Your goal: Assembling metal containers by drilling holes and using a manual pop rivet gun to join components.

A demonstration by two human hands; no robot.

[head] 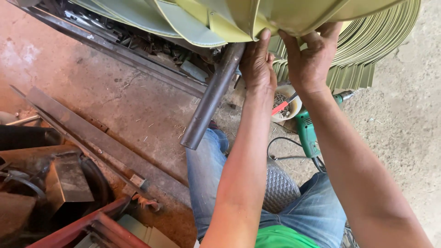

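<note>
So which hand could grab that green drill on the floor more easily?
Probably the right hand: the green drill lies just beneath its wrist. The left hand grips the yellow-green sheet beside the steel pipe, farther away.

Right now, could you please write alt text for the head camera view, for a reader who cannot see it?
A seated person's left hand and right hand grip the edge of a curved yellow-green metal sheet held up above their knees. Below lie a dark steel pipe, a green power drill and a white bowl of screws on a concrete floor.
</note>
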